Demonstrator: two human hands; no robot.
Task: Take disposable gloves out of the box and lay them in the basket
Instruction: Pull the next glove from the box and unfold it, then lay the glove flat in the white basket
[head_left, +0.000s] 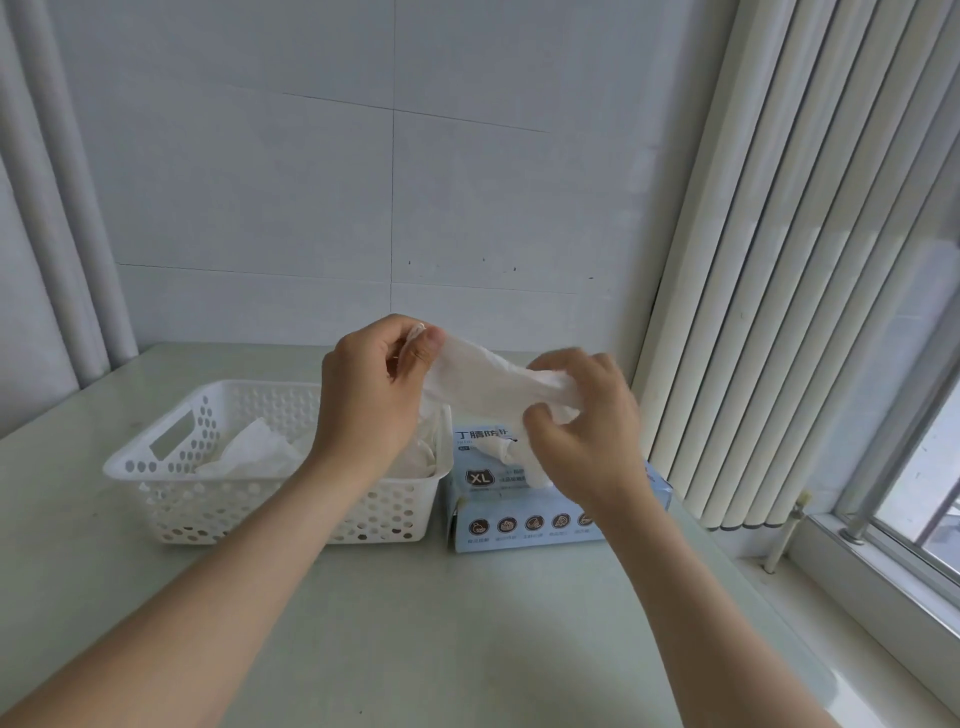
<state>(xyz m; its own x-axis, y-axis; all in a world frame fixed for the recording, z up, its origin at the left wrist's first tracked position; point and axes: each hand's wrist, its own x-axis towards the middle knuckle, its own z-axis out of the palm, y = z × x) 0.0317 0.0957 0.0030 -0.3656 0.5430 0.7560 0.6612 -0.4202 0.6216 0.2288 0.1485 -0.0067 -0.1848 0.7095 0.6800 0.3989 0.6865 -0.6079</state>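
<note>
Left hand (363, 395): grip is pinching one glove (488, 384) end.
Right hand (582, 415): grip is clamping the other end.
Tip: keeping it taut, lowering flat into basket (171, 493).

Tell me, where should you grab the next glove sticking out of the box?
Probably pinch the crumpled white tuft of the next glove where it pokes up through the opening in the top of the box, coming straight down from above. That bit stands free of the cardboard, so fingertips can close around it. The right hand is nearest, though both hands now hold the stretched glove.
</note>
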